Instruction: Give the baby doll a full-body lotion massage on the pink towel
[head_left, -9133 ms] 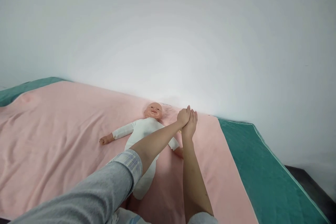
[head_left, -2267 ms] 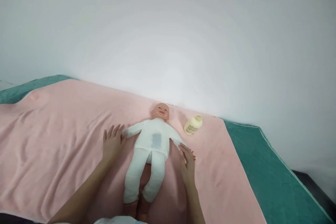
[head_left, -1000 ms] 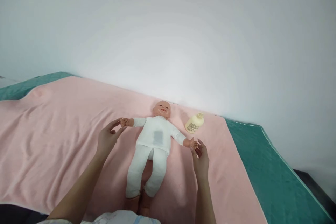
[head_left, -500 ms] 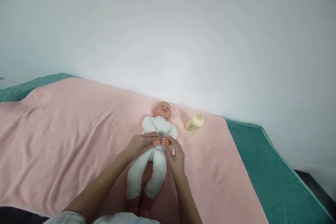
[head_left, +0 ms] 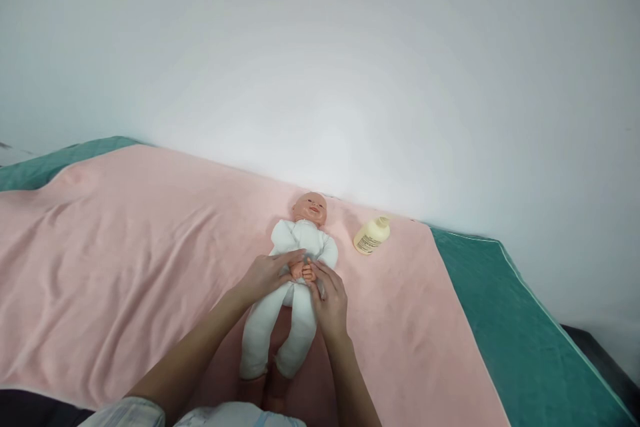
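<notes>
A baby doll [head_left: 307, 235] with a white cloth body lies on its back, its head towards the wall. My left hand [head_left: 266, 276] is closed around the doll's hand on the left side, thumb below and fingers above. Over on the other side, my right hand [head_left: 332, 301] grips the doll's other hand between thumb and fingers. The doll's two small hands [head_left: 303, 271] meet over its belly, partly covered by my fingers. To the right of the doll, a pale yellow bottle [head_left: 371, 236] with printed text stands apart from both my hands.
A creased pink blanket [head_left: 165, 227] lies under the doll and bottle. Green cloth [head_left: 515, 307] shows at the right, with more at the far left. A white wall [head_left: 320, 67] rises directly behind. Something dark [head_left: 600, 353] is at the lower right edge.
My right hand has moved slightly left, bringing the doll's hand on that side against the other one. The gap between the doll's hands has closed. The bottle stays put.
</notes>
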A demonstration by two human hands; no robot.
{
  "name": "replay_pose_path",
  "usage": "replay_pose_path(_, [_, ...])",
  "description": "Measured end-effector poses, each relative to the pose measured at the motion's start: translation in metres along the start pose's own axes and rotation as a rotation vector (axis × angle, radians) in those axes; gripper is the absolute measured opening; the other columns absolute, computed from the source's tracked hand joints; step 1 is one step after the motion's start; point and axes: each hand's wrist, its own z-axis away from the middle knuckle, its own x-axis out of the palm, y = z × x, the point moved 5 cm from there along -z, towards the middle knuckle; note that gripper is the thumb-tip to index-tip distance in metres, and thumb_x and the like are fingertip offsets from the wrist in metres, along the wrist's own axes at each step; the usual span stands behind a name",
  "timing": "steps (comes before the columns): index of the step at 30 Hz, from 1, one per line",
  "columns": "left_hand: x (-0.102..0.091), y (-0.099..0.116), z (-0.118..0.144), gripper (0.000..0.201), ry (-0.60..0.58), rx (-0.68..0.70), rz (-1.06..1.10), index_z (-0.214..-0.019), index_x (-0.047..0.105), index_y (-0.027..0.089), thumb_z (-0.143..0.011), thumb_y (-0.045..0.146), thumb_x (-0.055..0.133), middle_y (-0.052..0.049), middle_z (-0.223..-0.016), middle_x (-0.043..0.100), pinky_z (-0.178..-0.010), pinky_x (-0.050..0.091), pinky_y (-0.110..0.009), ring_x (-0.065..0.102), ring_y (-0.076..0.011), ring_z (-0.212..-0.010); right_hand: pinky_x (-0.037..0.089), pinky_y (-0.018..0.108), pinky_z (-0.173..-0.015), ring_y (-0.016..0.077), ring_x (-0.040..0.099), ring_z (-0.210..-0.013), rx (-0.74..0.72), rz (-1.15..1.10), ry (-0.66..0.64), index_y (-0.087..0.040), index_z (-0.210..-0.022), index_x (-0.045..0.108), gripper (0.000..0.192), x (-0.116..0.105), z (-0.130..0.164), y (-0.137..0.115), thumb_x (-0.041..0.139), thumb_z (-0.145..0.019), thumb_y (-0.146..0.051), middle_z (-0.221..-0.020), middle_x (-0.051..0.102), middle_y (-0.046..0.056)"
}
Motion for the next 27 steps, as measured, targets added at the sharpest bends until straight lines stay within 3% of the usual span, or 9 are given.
replay_pose_path(2, [-0.011,-0.010,0.004,0.052,0.086,-0.099,0.021,-0.133,0.054,0.024,-0.082,0.032,0.062,-0.003,-0.113,0.071,-0.060,0.049,-0.025,0.057,-0.0102,-0.054,0.048,0.042,-0.098,0.0226,0.059,-0.114,0.129,-0.071,0.046,-0.024,-0.121,0.061,0.031,-0.009,0.000,0.008,0.054,-0.091,-0.030,-0.121,0.065,0.008])
replay_pose_path(7, [-0.057,-0.042,0.027,0.059,0.476,-0.354,0.119,-0.134,0.053,0.027,-0.079,0.049,0.062,-0.002,-0.101,0.073,-0.053,0.045,-0.024,0.048,-0.0083,-0.045,0.048,0.042,-0.098,0.0253,0.060,-0.113,0.598,-0.212,0.303,-0.020,-0.122,0.061,0.043,-0.050,0.006,0.047,0.059,-0.086,-0.043,-0.124,0.063,0.009])
replay_pose_path(10, [-0.076,-0.066,0.042,0.054,0.598,-0.526,0.146,-0.125,0.061,0.026,-0.078,0.053,0.063,0.000,-0.086,0.073,-0.056,0.045,-0.025,0.054,-0.0108,-0.049,0.047,0.041,-0.101,0.0268,0.058,-0.117,0.822,-0.354,0.478,-0.018,-0.122,0.061,0.052,-0.067,0.019,0.080,0.065,-0.080,-0.048,-0.127,0.061,0.010])
replay_pose_path(13, [-0.086,-0.090,0.052,0.055,0.691,-0.643,0.258,-0.120,0.065,0.023,-0.074,0.055,0.065,-0.002,-0.088,0.072,-0.055,0.044,-0.024,0.057,-0.0117,-0.051,0.047,0.040,-0.103,0.0272,0.058,-0.118,0.943,-0.595,0.584,-0.013,-0.122,0.059,0.062,-0.068,0.034,0.111,0.072,-0.073,-0.048,-0.128,0.061,0.013])
replay_pose_path(15, [-0.087,-0.104,0.057,0.059,0.702,-0.714,0.351,-0.117,0.066,0.020,-0.073,0.058,0.064,-0.003,-0.080,0.070,-0.051,0.042,-0.023,0.055,-0.0121,-0.050,0.047,0.038,-0.103,0.0269,0.057,-0.119,1.010,-0.716,0.615,-0.010,-0.118,0.061,0.061,-0.064,0.044,0.126,0.075,-0.069,-0.046,-0.127,0.061,0.014])
replay_pose_path(19, [-0.081,-0.121,0.063,0.058,0.604,-0.880,0.375,-0.108,0.068,0.015,-0.073,0.061,0.062,-0.003,-0.059,0.064,-0.046,0.040,-0.022,0.058,-0.0167,-0.052,0.045,0.037,-0.106,0.0263,0.054,-0.123,1.050,-0.846,0.654,-0.011,-0.109,0.063,0.054,-0.058,0.051,0.137,0.078,-0.067,-0.040,-0.127,0.061,0.014])
replay_pose_path(24, [-0.076,-0.125,0.059,0.046,0.616,-0.786,0.362,-0.102,0.066,0.016,-0.074,0.052,0.064,-0.007,-0.082,0.071,-0.053,0.046,-0.023,0.068,-0.0207,-0.067,0.042,0.036,-0.109,0.0261,0.050,-0.128,1.030,-0.904,0.636,-0.010,-0.105,0.063,0.053,-0.058,0.049,0.134,0.082,-0.063,-0.036,-0.130,0.058,0.014])
replay_pose_path(27, [-0.074,-0.125,0.058,0.048,0.673,-0.737,0.343,-0.109,0.064,0.018,-0.075,0.051,0.064,-0.009,-0.097,0.071,-0.053,0.047,-0.025,0.068,-0.0200,-0.065,0.042,0.032,-0.109,0.0242,0.047,-0.130,0.991,-0.901,0.601,-0.012,-0.108,0.063,0.053,-0.059,0.046,0.128,0.081,-0.064,-0.035,-0.135,0.055,0.012])
